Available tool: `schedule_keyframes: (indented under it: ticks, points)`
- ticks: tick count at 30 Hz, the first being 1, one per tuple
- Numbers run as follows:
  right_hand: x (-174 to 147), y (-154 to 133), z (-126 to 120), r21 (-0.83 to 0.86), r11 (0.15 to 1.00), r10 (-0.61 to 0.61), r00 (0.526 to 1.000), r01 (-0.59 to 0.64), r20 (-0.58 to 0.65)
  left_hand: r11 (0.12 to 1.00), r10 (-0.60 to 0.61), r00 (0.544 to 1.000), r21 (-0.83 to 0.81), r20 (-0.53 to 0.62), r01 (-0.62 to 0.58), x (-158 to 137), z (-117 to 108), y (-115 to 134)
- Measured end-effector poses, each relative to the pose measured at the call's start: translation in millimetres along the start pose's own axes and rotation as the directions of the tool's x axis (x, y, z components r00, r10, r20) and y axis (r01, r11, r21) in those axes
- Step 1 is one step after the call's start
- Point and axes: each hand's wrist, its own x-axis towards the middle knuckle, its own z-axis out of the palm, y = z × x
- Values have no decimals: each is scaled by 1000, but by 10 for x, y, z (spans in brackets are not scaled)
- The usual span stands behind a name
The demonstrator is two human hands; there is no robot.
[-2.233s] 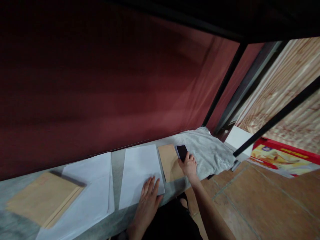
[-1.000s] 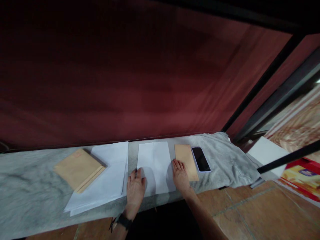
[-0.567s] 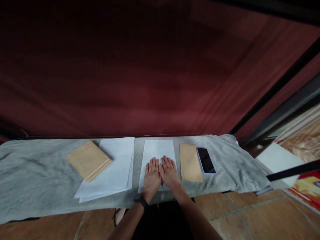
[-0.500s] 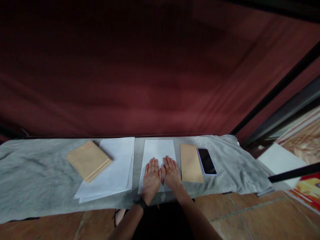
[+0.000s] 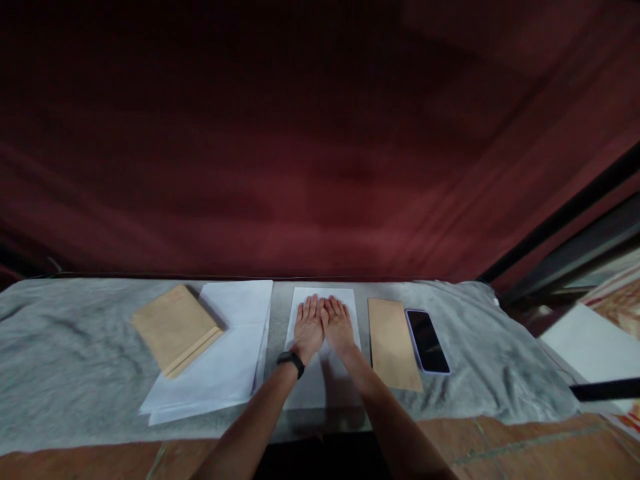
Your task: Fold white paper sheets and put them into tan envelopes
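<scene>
Left hand (image 5: 308,330) and right hand (image 5: 339,327) have slid forward, fingers (image 5: 313,306) flat on white paper (image 5: 311,385) pointing lengthwise ahead.

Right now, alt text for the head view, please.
Left hand and right hand lie flat on a white sheet on gray cloth. At left, a brown packet overlaps white papers; at right, brown paper and a phone.

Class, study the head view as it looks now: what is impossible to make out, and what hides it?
All in the head view:
Part of the white sheet: covered by the left hand and right hand, whose palms are hidden too.
Part of the white papers: under the brown envelopes.
The white panel: cut off by the right edge, crossed by a black bar.
</scene>
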Motion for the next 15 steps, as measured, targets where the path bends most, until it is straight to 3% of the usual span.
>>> schedule_keyframes:
  ticks: [9, 15]
  points:
    - [118, 327, 149, -114, 985, 120, 989, -130, -86, 982, -188, 977, 9, -104, 190, 7, 111, -164]
    - [155, 348, 79, -117, 978, 166, 983, -174, -73, 978, -206, 970, -14, -131, 206, -23, 29, -223]
